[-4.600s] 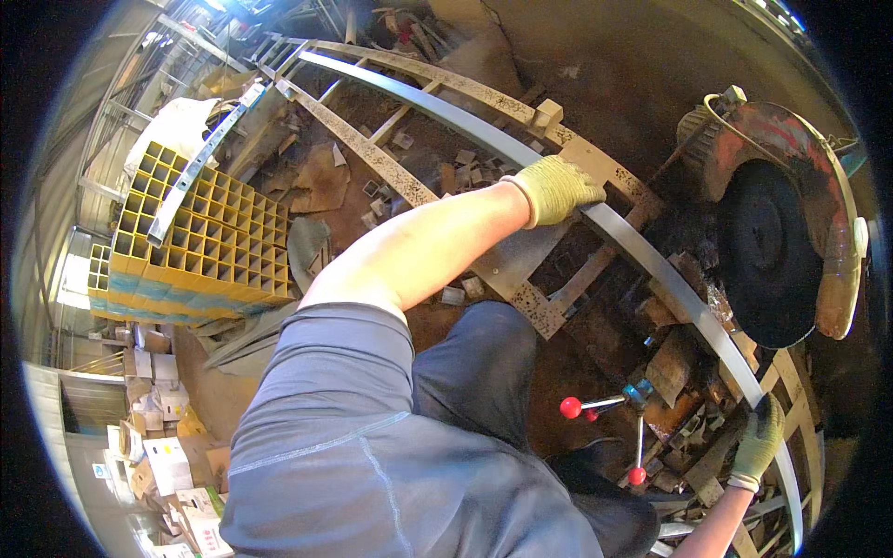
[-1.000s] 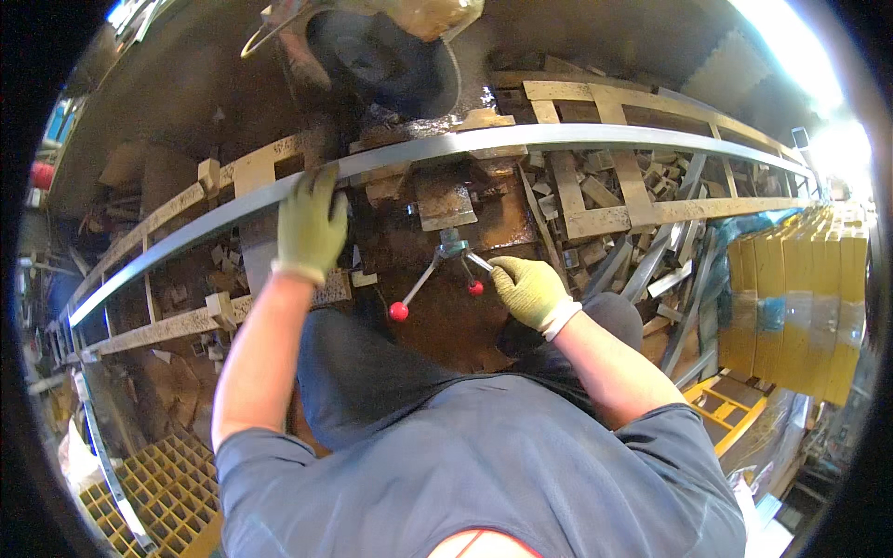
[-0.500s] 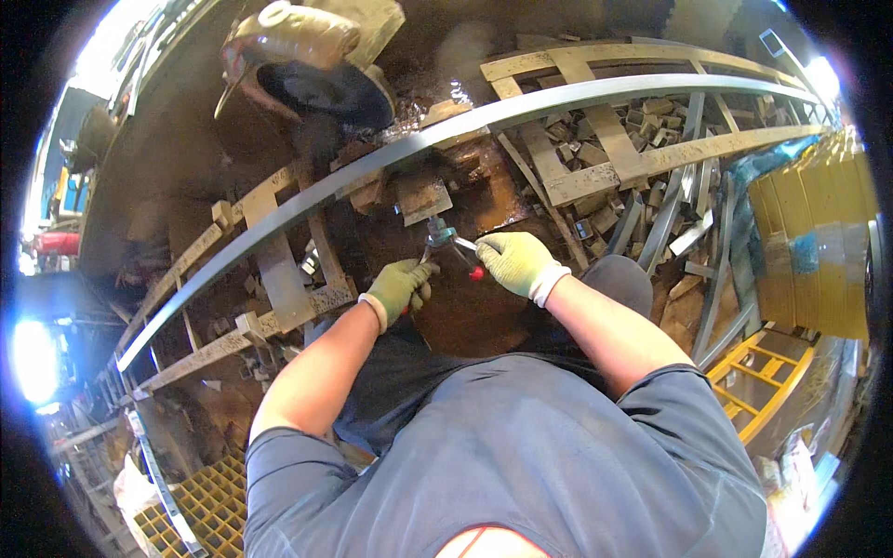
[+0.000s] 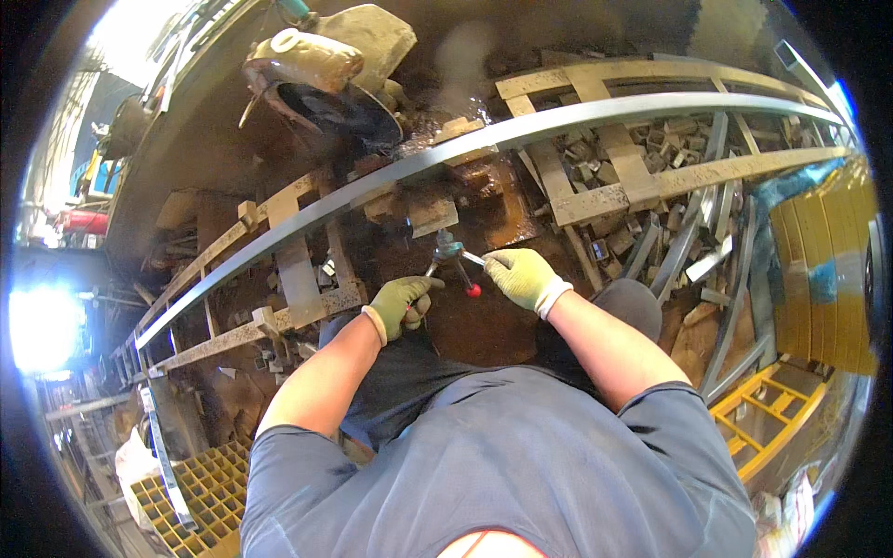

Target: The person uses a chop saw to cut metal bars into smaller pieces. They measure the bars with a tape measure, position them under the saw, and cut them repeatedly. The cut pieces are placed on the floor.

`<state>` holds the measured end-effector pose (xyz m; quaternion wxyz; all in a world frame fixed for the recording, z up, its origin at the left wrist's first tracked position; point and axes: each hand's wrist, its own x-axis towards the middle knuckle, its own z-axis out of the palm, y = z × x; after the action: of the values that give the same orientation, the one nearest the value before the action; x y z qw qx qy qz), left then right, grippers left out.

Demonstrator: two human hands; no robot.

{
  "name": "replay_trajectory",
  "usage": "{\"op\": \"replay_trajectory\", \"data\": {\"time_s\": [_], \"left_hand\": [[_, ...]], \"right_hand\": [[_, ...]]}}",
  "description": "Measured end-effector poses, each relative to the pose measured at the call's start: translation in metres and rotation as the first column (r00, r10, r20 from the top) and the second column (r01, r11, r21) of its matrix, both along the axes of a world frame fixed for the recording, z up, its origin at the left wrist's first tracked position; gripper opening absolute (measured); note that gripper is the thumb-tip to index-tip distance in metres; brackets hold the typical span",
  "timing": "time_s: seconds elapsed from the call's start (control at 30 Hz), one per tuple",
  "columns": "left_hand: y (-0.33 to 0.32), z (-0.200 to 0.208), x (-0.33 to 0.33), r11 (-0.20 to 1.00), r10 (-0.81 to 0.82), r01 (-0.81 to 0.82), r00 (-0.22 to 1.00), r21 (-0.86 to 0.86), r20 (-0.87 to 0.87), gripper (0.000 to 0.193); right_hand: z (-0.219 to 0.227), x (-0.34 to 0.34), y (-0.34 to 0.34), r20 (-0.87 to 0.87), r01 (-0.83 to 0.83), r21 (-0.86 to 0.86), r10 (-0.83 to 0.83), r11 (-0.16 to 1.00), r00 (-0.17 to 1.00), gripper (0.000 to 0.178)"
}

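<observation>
A spoked clamp handle point(image 4: 448, 249) with a greenish hub sits in front of a metal vise plate point(image 4: 433, 216). One of its spokes points toward me and ends in a red ball knob point(image 4: 473, 291). My left hand point(image 4: 401, 304), in a yellow-green work glove, is closed around the left spoke, whose end is hidden in the fingers. My right hand point(image 4: 521, 277), gloved alike, grips the right spoke. Beyond the vise, a long grey metal bar point(image 4: 521, 130) lies across the work area.
A cut-off saw with a dark round blade point(image 4: 339, 107) stands at far left. Wooden pallet frames point(image 4: 633, 167) flank the vise, with many short offcuts point(image 4: 595, 163) among them. Yellow stacked material point(image 4: 819, 279) and a yellow rack point(image 4: 767, 409) are on the right; yellow grating point(image 4: 191, 493) lies lower left.
The view has shifted slightly, so the scene sits lower and to the right. Both hands stay on the handle's spokes, and the handle looks barely turned.
</observation>
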<state>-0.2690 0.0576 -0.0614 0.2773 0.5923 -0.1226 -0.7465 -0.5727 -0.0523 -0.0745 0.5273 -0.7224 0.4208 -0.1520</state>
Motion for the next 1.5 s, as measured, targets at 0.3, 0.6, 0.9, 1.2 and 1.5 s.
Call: {"op": "replay_trajectory", "data": {"time_s": [0.3, 0.6, 0.9, 1.2, 1.5], "left_hand": [[-0.002, 0.008, -0.005, 0.838, -0.292, 0.516, 0.697, -0.175, 0.655, 0.043], [-0.075, 0.050, 0.069, 0.488, 0.823, 0.035, 0.316, -0.872, 0.473, 0.032], [-0.124, -0.006, 0.120, 0.253, 0.941, -0.132, 0.264, -0.958, 0.212, 0.032], [-0.124, 0.007, 0.139, 0.393, 0.912, -0.162, 0.199, -0.905, 0.360, 0.032], [-0.125, 0.014, 0.140, 0.507, 0.857, -0.098, 0.165, -0.856, 0.488, 0.033]], "right_hand": [[-0.006, -0.003, -0.004, -0.108, -0.031, -0.104, 0.020, 0.994, 0.994, 0.046], [0.129, 0.011, -0.094, 0.292, 0.198, -0.069, -0.170, 0.978, 0.941, 0.038], [0.327, 0.158, -0.270, 0.518, 0.232, -0.322, -0.035, 0.918, 0.855, 0.047], [0.524, 0.301, -0.357, 0.329, 0.104, -0.690, 0.183, 0.717, 0.926, 0.062], [0.574, 0.352, -0.387, 0.009, -0.045, -0.899, 0.121, 0.435, 0.993, 0.045]]}}
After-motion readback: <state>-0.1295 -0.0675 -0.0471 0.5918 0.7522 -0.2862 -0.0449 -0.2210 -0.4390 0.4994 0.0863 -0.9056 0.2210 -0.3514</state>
